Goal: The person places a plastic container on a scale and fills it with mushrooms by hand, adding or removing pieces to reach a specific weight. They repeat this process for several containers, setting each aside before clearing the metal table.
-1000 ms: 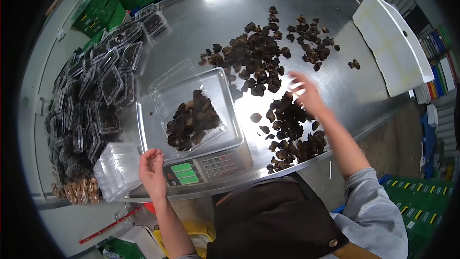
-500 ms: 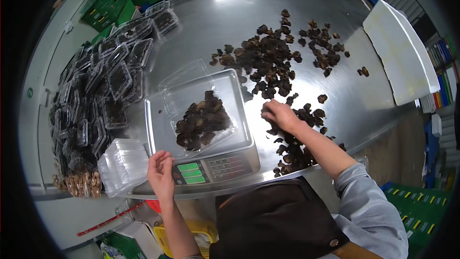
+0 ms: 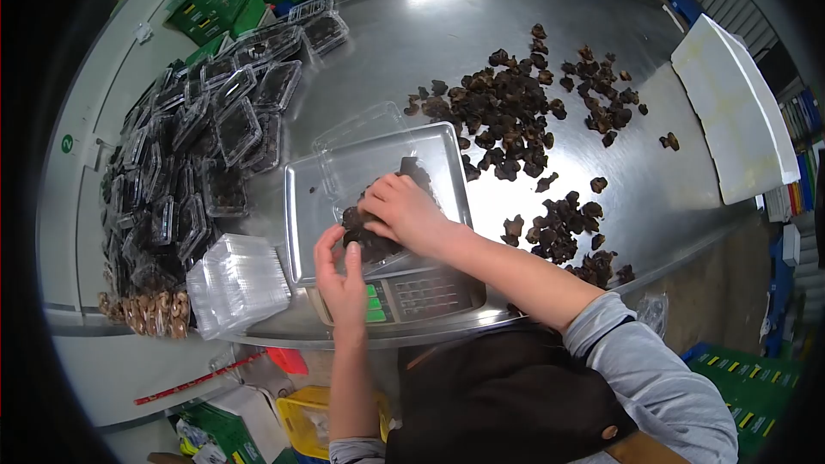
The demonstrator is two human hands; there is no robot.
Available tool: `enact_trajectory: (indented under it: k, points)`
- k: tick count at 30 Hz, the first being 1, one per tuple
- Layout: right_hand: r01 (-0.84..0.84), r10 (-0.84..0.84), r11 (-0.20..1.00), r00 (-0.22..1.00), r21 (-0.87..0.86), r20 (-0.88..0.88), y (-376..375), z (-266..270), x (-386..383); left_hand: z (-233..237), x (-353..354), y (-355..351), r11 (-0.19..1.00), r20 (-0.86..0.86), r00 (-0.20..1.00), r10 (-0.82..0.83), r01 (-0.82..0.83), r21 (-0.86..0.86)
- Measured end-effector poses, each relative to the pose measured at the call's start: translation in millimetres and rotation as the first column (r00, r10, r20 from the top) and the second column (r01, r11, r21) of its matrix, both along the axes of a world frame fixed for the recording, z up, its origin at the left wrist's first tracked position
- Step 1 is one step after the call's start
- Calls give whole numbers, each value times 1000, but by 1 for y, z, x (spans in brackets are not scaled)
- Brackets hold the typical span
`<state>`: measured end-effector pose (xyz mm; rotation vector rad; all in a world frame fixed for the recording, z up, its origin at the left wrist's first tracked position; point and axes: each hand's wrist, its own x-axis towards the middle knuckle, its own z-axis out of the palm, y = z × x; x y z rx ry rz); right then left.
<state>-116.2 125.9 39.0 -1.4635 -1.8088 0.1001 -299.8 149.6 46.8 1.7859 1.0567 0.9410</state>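
Dark, ruffled mushrooms, wood-ear-like [image 3: 416,174], lie heaped in an open clear plastic clamshell box on the steel tray of a digital scale [image 3: 301,198]. The box's clear lid [image 3: 365,133] is folded back on the far side. My right hand [image 3: 400,210] is over the heap, fingers curled down around mushrooms; its fingertips are partly hidden. At the box's near left corner is my left hand [image 3: 342,279], thumb and fingers apart, nothing seen in it. It partly covers the scale's green display [image 3: 375,302].
Loose mushrooms [image 3: 503,107] spread across the steel table [image 3: 387,43], with another pile [image 3: 563,228] near its front edge. Filled clamshell boxes [image 3: 236,131] are heaped on the left beside a stack of unfilled ones [image 3: 239,283]. A white polystyrene box [image 3: 735,112] stands at right.
My right hand has moved left from the near pile to the box on the scale. My left hand has come up to the box's near corner. The near pile is smaller; the view has shifted.
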Motion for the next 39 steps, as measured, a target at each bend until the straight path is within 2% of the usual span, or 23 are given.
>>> enact_trajectory:
  k: [3, 5, 7, 8, 10, 13, 15, 17, 19, 20, 21, 24, 25, 27, 28, 30, 34, 35, 37, 38, 39]
  points:
    - [-43, 43, 999, 999, -26, -7, -11, 5, 1, -3, -5, -3, 994, 9, 998, 57, -58, 92]
    - [-69, 67, 997, 996, -29, -56, -18, 20, 7, -2, -15, -1, 995, 35, 995, 90, -92, 46]
    - [-64, 64, 998, 958, 8, -280, -27, 35, 17, 5, -27, 1, 993, 63, 991, 121, -121, 3]
    - [25, -13, 999, 953, 36, -304, -31, 36, 26, 11, -33, 1, 985, 91, 982, 163, -157, -66]
    - [173, -195, 981, 871, -91, -451, -38, 33, 44, 29, -44, 0, 962, 96, 968, 233, -215, -170]
    - [273, -307, 951, 803, -143, -511, -46, 30, 65, 22, -70, 11, 976, 133, 970, 204, -192, -102]
    - [249, -304, 952, 811, -176, -500, -52, 31, 67, 26, -75, 10, 971, 100, 969, 226, -216, -102]
    - [228, -303, 951, 819, -208, -487, -55, 30, 66, 30, -75, 10, 972, 162, 961, 223, -206, -116]
    - [159, -183, 981, 949, -111, -256, -56, 23, 64, 33, -70, 10, 983, 101, 981, 164, -154, -97]
    - [83, -137, 972, 960, -221, -243, -57, 25, 65, 34, -66, 10, 992, 39, 994, 104, -100, -82]
    - [83, -138, 972, 960, -221, -244, -56, 24, 63, 34, -60, 9, 992, 39, 994, 104, -100, -82]
    - [95, -100, 964, 995, -248, -7, -51, 24, 59, 25, -33, 6, 998, 6, 1000, 15, -14, -62]
    - [95, -100, 964, 995, -246, -6, -47, 20, 58, 25, -22, 3, 998, 7, 1000, 15, -14, -60]
    - [84, -67, 967, 995, -240, 77, -39, 3, 56, 25, 1, -3, 991, -219, 972, -84, 104, 81]
    - [39, -17, 968, 996, -247, 91, -35, -2, 51, 19, 9, -7, 991, -218, 972, -86, 106, 82]
    - [40, -12, 965, 994, -259, 107, -39, 1, 39, 4, 21, -11, 955, -410, 905, -111, 212, 210]
    - [70, -40, 966, 992, -248, 122, -42, 1, 35, 7, 24, -5, 973, -450, 888, -96, 178, 144]
    - [78, -52, 970, 992, -232, 119, -43, 2, 36, 9, 19, -4, 972, -451, 887, -97, 182, 148]
    - [101, -91, 978, 994, -181, 59, -45, 5, 43, 16, 11, -6, 976, -295, 949, -109, 159, 151]
    - [120, -122, 984, 993, -135, -1, -46, 8, 47, 19, 5, -7, 950, -256, 966, -42, 118, 290]
    - [137, -152, 979, 985, -150, -87, -46, 12, 52, 24, -4, -7, 950, -257, 966, -39, 116, 290]
